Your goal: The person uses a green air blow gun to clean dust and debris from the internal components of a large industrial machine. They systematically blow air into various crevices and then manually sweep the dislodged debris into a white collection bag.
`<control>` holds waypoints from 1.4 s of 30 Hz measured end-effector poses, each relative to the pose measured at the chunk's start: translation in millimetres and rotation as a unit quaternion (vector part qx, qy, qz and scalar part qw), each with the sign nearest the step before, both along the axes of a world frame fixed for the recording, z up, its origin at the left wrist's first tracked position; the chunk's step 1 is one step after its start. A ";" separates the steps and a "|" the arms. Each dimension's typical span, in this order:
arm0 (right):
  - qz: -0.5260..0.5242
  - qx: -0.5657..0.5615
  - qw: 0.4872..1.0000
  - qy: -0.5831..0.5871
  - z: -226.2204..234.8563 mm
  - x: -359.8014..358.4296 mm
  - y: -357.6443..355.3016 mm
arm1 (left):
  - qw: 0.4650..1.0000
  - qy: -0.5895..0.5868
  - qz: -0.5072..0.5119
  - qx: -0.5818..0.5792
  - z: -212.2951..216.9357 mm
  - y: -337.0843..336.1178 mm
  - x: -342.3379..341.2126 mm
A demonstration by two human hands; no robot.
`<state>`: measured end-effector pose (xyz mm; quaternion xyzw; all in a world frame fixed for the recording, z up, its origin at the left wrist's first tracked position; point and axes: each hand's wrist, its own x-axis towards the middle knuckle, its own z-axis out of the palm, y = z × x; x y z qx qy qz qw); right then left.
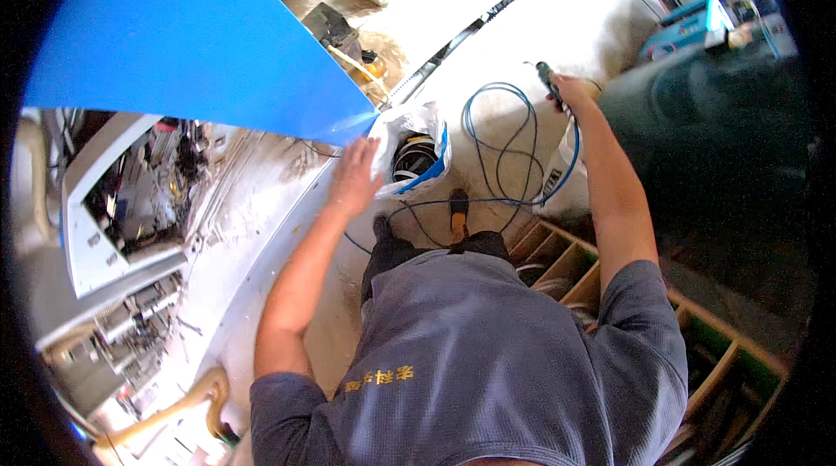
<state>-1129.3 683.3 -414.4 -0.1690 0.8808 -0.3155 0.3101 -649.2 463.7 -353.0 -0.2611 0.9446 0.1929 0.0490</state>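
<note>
A: Item one, our landmark: the blue cable (501,148), lying in loose loops on the pale floor (557,22) ahead of our feet.

B: And our right hand (570,90)?

A: At the far right edge of the loops, arm stretched forward. Its fingers are wrapped tight around a dark handled tool (548,81), whose long axis points up and away from us, past the top of the loops. The cable appears to run toward that hand along the right side, though we cannot tell whether it joins the tool.

B: Item two, our left hand (355,177)?

A: To the left of the loops, at the near side of a white plastic bag (409,152). The fingers are open and loosely spread, palm down, touching or just short of the bag's left edge; we cannot tell which. Nothing is pinched.

B: What does the bag hold?

A: Dark coiled material, seen through its mouth, with a blue band along its right rim. The bag sits just left of the loops.

B: Anything overhead?

A: A large blue sheet (192,39), up and to the left of the loops, its pointed corner ending just above the left hand.

B: Which hand is nearer the cable?

A: The right; it sits at the loops' edge, while the bag lies between the left hand and them.
</note>
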 end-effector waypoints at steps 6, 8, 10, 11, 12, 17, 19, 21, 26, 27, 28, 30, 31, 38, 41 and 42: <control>-0.309 -0.019 0.951 -0.019 -29.1 133.5 117.9 | 0.982 -0.128 -0.139 0.012 -175.3 0.4 48.4; -0.411 -0.039 0.910 -0.030 -20.5 184.2 138.1 | 0.972 -0.109 -0.207 -0.025 -208.2 -8.2 57.1; -0.460 -0.103 0.880 -0.061 -14.0 236.1 159.8 | 0.961 -0.128 -0.244 -0.019 -229.3 -13.3 60.8; -0.478 -0.140 0.864 -0.075 -4.7 253.7 162.5 | 0.957 -0.155 -0.247 0.000 -232.5 -17.6 55.7; -0.471 -0.154 0.862 -0.102 5.9 268.1 163.3 | 0.952 -0.182 -0.247 0.019 -236.4 -21.3 50.4; -0.319 -0.076 0.918 -0.224 38.5 362.2 153.8 | 0.953 -0.134 -0.272 0.029 -288.3 -40.2 89.6; -0.314 -0.048 0.920 -0.232 37.6 404.8 152.9 | 0.934 -0.165 -0.316 -0.035 -265.9 -41.2 97.9; -0.300 -0.057 0.915 -0.263 13.0 456.0 153.3 | 0.940 -0.176 -0.290 -0.036 -261.7 -42.2 117.6; -0.257 -0.047 0.913 -0.314 -50.9 591.1 149.6 | 0.942 -0.160 -0.288 -0.064 -258.7 -37.8 180.4; -0.260 -0.039 0.909 -0.323 -56.1 614.7 149.3 | 0.939 -0.167 -0.293 -0.072 -253.4 -33.5 191.0; -0.263 -0.032 0.904 -0.335 -61.2 644.0 147.7 | 0.934 -0.179 -0.299 -0.079 -251.7 -30.2 209.0; -0.280 -0.055 0.891 -0.352 -63.3 693.3 152.8 | 0.941 -0.156 -0.284 -0.100 -264.3 -26.1 244.0; -0.277 -0.066 0.889 -0.358 -83.6 721.7 168.6 | 0.944 -0.146 -0.275 -0.109 -267.6 -23.3 267.8; -0.346 -0.132 0.828 -0.422 -60.0 844.0 210.3 | 0.934 -0.169 -0.313 -0.033 -268.4 17.3 416.8; -0.437 -0.160 0.761 -0.451 -52.0 886.5 217.5 | 0.894 -0.303 -0.327 -0.049 -250.6 43.6 477.0; -0.434 -0.172 0.766 -0.442 -66.9 899.6 229.9 | 0.891 -0.297 -0.340 -0.040 -250.2 45.5 502.3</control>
